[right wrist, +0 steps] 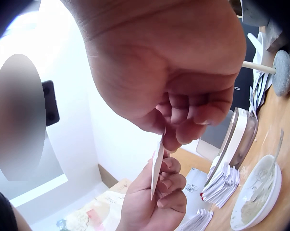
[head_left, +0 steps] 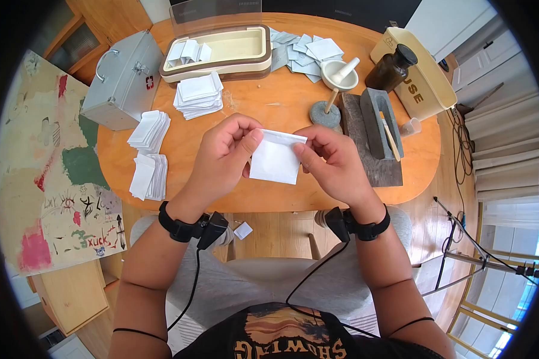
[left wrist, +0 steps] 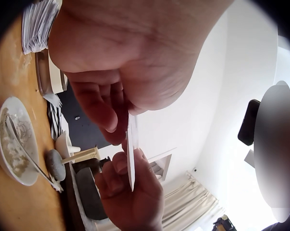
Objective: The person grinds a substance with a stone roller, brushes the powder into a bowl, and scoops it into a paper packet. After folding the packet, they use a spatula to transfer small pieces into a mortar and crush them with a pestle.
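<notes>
At the table's far left corner stands a metal case; down the left edge lie two stacks of white packets, with another stack inward, just in front of the long cream tray by the far edge. The left hand pinches the upper left corner of a single white packet between thumb and fingers. That packet is held up off the table, inside the middle of the near edge, a narrow folded band along its top. The right hand pinches its upper right corner likewise. The pictures do not tell whether anything is inside.

To crease well, both thumbs should probably run the fold at the same height, pressing evenly without pulling the corners apart, and the packet should stay level, since tilting might spill any contents. Towards the right edge, a stone trough rests on a dark board.
</notes>
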The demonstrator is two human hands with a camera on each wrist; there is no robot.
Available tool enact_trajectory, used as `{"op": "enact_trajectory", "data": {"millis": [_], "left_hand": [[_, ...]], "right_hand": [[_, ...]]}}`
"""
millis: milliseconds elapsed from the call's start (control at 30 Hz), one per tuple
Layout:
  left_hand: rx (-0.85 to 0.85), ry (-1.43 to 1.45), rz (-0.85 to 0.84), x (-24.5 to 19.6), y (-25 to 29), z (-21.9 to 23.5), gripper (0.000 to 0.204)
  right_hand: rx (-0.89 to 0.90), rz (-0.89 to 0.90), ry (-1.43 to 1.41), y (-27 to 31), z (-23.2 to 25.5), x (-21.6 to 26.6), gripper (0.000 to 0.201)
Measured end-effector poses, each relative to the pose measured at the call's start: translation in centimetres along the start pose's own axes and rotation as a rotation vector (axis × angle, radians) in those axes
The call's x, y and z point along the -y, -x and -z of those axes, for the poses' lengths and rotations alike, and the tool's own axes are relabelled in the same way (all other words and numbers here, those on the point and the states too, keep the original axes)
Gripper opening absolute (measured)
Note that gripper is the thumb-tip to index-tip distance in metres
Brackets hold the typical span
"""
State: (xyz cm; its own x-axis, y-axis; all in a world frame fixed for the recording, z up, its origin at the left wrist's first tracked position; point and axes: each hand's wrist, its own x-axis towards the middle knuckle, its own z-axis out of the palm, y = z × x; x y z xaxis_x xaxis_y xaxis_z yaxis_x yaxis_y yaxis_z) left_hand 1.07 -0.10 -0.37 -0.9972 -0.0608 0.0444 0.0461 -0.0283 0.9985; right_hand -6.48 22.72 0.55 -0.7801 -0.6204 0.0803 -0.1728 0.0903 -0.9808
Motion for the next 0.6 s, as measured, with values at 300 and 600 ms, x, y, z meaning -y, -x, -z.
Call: {"op": "enact_trajectory", "data": {"millis": [300,600], "left_hand": [[0.061,-0.014,0.033,-0.34,-0.09,-0.05,0.017],[0.061,0.067,0.089,0.20,-0.27,0.27,0.014]], "right_hand": [[-0.065,0.014,0.002,-0.27,0.13,-0.75,0.015],[-0.027,-0.004,-0.177,-0.37,-0.33,-0.73,0.015]]}}
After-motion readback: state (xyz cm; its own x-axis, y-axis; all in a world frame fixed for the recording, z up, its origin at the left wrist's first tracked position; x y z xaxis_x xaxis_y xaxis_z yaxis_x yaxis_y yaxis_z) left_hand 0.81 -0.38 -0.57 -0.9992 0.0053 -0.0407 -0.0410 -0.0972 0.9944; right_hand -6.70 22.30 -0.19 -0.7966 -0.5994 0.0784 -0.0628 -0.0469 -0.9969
